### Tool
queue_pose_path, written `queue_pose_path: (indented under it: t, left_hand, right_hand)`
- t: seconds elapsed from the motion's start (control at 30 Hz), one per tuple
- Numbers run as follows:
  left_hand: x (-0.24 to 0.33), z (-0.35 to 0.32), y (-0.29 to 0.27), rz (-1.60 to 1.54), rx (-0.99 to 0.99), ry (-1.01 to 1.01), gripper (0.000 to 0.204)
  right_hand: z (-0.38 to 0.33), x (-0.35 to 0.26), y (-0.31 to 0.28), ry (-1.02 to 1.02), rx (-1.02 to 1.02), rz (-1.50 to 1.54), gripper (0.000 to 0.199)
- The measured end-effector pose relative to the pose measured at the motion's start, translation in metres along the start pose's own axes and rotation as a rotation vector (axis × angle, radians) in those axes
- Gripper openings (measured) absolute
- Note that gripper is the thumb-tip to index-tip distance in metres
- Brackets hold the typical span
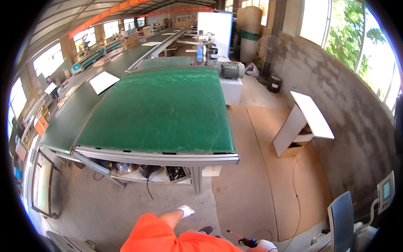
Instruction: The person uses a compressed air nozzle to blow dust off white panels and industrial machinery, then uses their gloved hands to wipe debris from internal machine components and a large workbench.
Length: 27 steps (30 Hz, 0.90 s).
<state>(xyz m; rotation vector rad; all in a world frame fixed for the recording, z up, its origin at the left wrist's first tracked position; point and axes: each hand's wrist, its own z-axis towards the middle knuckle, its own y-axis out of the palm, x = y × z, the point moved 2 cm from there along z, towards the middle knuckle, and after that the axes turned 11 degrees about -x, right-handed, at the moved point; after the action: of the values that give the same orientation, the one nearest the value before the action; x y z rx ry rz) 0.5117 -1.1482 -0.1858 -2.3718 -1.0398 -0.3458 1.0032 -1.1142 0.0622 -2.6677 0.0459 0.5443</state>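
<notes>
My left hand [186,211], in a white glove, hangs over the grey floor in front of the green conveyor belt [161,111]. It touches nothing, and its fingers look loosely stretched with no object in them. Low in the picture, my right hand [265,246], also gloved in white, is closed around a black air blow gun [248,242]. The gun's thin nozzle points up and to the left. Part of the right hand is cut off by the lower edge. Between the hands, a dark shoe [206,230] shows beside my orange clothing.
A metal frame edge [159,157] fronts the belt, above a shelf of tools. A white panel [104,82] lies on the longer conveyor at left. On the right stand a white-topped board stand [312,115] and a control panel [385,191]. A cable [296,195] crosses the brown floor sheets.
</notes>
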Motion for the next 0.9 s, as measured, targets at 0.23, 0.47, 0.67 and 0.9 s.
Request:
queue_pose_path:
  t: [0.23,0.47,0.67,0.9]
  left_hand:
    - [-0.089,-0.047,0.089,-0.166,0.199,-0.314,0.058]
    - [-0.102,-0.087,0.171,-0.534,0.097,-0.364,0.063]
    - [-0.082,-0.128,0.097,-0.516,0.149,-0.3,0.063]
    - [-0.131,-0.103,-0.022,-0.318,0.539,-0.214,0.046]
  right_hand:
    - [0.108,0.094,0.045,0.123,0.159,0.051,0.039]
    - [0.122,0.036,0.045,0.182,0.433,0.107,0.041]
    - [0.152,0.008,0.044,0.217,0.653,0.131,0.042]
    - [0.212,-0.044,0.052,0.203,0.924,0.195,0.045]
